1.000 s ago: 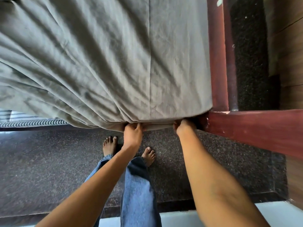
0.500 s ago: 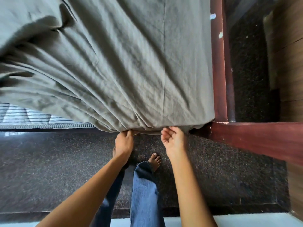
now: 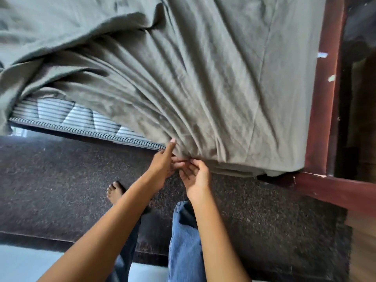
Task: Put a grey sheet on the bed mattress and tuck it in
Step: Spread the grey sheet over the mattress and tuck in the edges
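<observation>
The grey sheet [image 3: 199,78] covers the right part of the bed, its folds fanning toward the near edge. On the left it is bunched up, and the striped mattress [image 3: 81,117] shows below it. My left hand [image 3: 162,161] pinches the gathered sheet edge at the mattress's near side, index finger raised against the cloth. My right hand [image 3: 195,176] is right beside it, palm up, fingers curled at the same gathered edge. Near the right corner the sheet edge lies folded under the mattress.
A dark red wooden bed frame [image 3: 325,98] runs along the right side and turns across at the near right corner [image 3: 335,190]. The floor [image 3: 61,180] is dark speckled stone. My bare foot [image 3: 115,190] and jeans leg [image 3: 185,241] stand close to the bed.
Both hands moved left along the mattress edge, away from the corner. The right hand came out from under the corner and joined the left. More striped mattress shows on the left.
</observation>
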Motion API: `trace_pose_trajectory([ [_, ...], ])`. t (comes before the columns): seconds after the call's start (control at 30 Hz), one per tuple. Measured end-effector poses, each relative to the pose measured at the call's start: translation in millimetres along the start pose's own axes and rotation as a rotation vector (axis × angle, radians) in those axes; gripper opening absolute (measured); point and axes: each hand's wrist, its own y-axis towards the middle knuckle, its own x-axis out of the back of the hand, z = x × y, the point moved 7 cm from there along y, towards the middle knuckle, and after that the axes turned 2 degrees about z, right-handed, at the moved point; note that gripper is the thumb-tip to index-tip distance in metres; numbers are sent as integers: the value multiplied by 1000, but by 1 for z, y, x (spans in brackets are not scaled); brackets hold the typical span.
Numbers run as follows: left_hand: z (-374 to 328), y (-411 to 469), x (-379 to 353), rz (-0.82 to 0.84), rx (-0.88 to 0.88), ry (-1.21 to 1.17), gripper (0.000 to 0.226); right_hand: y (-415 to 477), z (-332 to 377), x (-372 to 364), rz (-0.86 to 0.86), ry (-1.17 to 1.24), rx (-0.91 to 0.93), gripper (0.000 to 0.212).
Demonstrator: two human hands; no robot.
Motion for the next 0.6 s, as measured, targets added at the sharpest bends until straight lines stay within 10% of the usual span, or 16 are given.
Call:
trace_pose_trajectory([
  [0.37, -32, -25, 76, 50, -111, -554, 12, -14, -37, -32, -11, 368, -30, 16],
  [0.6, -74, -31, 80, 356, -53, -617, 78, -30, -57, -3, -7, 486, 52, 43],
])
